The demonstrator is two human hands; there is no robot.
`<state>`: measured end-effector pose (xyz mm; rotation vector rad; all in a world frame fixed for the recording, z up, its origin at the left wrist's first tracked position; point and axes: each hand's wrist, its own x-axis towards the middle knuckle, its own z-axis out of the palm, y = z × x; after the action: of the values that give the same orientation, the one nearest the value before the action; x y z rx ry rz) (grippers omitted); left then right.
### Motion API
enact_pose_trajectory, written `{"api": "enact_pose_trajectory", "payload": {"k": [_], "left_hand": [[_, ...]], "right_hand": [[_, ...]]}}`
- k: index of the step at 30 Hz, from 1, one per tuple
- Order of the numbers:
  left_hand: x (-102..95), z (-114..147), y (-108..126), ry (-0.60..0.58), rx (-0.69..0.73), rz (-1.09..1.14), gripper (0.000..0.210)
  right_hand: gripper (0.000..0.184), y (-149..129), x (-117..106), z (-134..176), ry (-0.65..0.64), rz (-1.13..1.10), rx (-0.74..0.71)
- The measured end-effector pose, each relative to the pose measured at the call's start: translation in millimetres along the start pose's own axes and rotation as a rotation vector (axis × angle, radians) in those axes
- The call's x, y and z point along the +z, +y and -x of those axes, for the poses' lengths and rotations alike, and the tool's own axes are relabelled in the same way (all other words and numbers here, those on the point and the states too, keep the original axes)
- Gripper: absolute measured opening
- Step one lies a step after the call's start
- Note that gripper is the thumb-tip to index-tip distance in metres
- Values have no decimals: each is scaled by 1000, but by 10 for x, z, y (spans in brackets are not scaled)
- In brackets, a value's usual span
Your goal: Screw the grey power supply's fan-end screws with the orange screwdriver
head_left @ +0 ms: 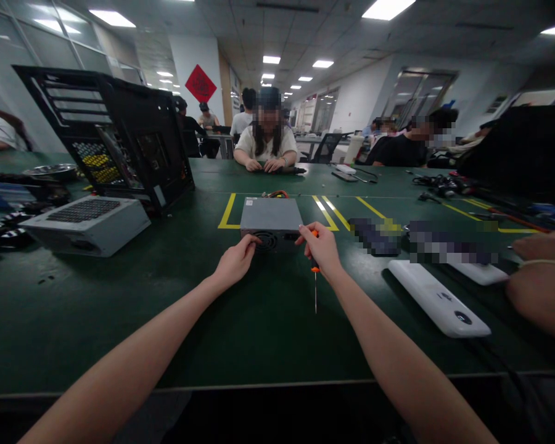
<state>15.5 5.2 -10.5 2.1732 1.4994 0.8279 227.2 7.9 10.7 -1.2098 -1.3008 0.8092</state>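
Observation:
A grey computer power supply (272, 214) rests on the green table before me, with its fan grille and socket on the side facing me. Bunched cables show behind its far edge. My left hand (237, 262) has closed fingers at the near left corner of the power supply, over part of the fan grille. My right hand (321, 246) is wrapped round a screwdriver (315, 269) with an orange and black handle. Its thin shaft points down toward me, away from the power supply. The right fingertips are by the unit's near right corner, and I cannot tell whether they touch it.
To the left stand a second power supply (90, 225) and an open black computer case (115, 135). A white power strip (437, 299), dark phone-like items and another person's hand (543, 277) are at right. Across the table (189, 345), a person (268, 139) handles a dark object.

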Motion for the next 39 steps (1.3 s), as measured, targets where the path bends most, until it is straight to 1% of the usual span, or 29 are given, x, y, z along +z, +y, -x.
{"api": "enact_pose_trajectory", "payload": {"k": [4, 6, 7, 9, 11, 12, 14, 17, 19, 22, 24, 28, 31, 35, 39], "left_hand": [[-13, 6, 8, 11, 10, 33, 26], [-18, 10, 28, 14, 11, 34, 26], [-17, 6, 47, 9, 15, 34, 26], [-2, -20, 106, -24, 40, 32, 27], [34, -72, 183, -80, 90, 15, 29], [59, -103, 221, -108, 120, 4, 29], [118, -166, 279, -148, 178, 2, 28], [197, -226, 293, -186, 194, 86, 27], [222, -237, 259, -225, 169, 145, 29], [204, -227, 190, -274, 145, 263, 31], [163, -215, 154, -289, 106, 414, 33], [74, -176, 110, -309, -31, 753, 39], [46, -140, 95, -349, -99, 934, 41], [53, -110, 95, -389, -93, 1018, 41], [13, -111, 125, -361, -89, 1025, 39]], "right_hand": [[28, -23, -21, -7, 6, -61, -5], [29, -84, -40, 7, 54, -102, -25], [28, -128, -46, 25, 99, -127, -50], [26, -229, -45, 88, 221, -176, -161], [22, -321, -25, 181, 335, -186, -336], [20, -353, -12, 230, 360, -156, -416], [16, -381, 14, 315, 336, -27, -511], [13, -357, 27, 372, 250, 135, -529], [11, -331, 19, 370, 230, 147, -520], [9, -308, 7, 361, 208, 137, -527], [8, -299, 9, 371, 180, 144, -558], [12, -284, 32, 423, 114, 179, -614], [14, -279, 49, 460, 75, 218, -635], [14, -281, 65, 481, 53, 242, -642], [13, -281, 65, 484, 41, 252, -628]]}}
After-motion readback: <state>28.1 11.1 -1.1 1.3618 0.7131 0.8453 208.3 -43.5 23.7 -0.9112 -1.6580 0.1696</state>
